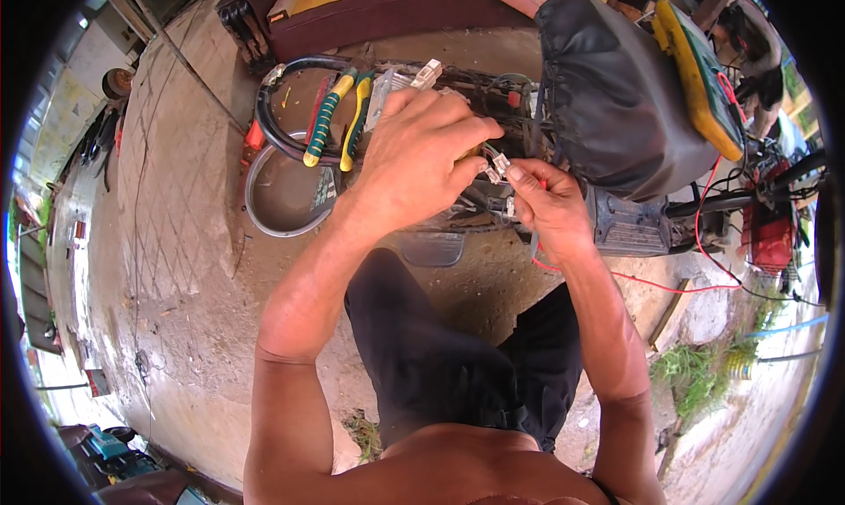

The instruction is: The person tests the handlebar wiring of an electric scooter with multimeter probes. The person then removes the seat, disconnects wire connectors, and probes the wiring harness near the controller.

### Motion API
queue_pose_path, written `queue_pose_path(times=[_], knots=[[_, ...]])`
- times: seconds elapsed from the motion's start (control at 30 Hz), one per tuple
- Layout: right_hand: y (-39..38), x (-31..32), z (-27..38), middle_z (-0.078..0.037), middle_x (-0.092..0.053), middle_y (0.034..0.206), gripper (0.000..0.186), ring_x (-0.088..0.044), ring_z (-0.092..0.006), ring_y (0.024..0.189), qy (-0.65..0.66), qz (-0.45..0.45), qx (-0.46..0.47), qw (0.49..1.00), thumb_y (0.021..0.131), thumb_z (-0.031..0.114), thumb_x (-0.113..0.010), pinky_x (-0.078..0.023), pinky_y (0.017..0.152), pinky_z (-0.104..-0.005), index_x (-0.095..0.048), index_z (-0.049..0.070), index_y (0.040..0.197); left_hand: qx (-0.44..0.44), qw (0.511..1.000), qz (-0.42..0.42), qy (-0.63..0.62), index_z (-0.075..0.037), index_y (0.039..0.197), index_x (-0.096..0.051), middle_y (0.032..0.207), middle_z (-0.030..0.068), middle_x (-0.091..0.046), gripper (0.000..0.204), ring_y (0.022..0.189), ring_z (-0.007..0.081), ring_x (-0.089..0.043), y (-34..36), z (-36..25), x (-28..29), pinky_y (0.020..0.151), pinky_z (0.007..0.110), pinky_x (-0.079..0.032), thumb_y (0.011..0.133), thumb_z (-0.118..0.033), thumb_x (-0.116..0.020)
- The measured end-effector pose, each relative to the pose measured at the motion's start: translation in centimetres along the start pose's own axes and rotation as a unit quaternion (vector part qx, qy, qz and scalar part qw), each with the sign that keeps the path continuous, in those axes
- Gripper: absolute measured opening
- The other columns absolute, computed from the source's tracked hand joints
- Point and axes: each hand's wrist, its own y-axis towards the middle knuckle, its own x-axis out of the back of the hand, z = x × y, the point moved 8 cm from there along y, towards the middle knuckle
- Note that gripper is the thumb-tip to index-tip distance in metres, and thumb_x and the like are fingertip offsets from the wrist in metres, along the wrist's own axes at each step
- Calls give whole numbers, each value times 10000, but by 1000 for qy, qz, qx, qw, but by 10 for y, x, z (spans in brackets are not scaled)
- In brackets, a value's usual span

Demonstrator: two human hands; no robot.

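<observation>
My left hand (418,153) is closed, its thumb and fingertips pinching a pale plastic wire connector (495,168) with thin wires behind it. Right beside it, my right hand (554,207) is closed on a red test probe (543,185), whose tip is hidden near the connector. A red lead (634,280) trails from below that hand and loops round toward a yellow multimeter (700,82). The meter leans on a black scooter seat (607,100). Both hands are over the scooter's stripped frame (519,91).
Two pairs of pliers with green-and-yellow handles (339,117) lie left of my left hand, by a curved black tube (268,122). A metal ring (251,192) rests on the ground (185,214). A maroon bench (396,16) stands behind.
</observation>
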Motion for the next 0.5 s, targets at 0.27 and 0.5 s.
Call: queue_pose_path(times=[0.27,0.5], knots=[[-14,-25,25,56,-574,708,192,-493,-31,589,-87,7,126,988,1036,153,-683,-394,523,-211,-726,19,1167,-13,997,62,-34,-141,1010,-791,987,24,-645,166,1023,228,-599,1,0,-2,974,392,-371,861,-209,-762],[-19,-29,38,41,-592,675,189,-527,-39,569,-243,-22,169,955,1011,155,-709,-434,523,-237,-732,15,1135,1,997,73,-20,-121,936,-760,1002,15,-652,118,1049,227,-598,0,4,-4,989,397,-371,839,-188,-763]])
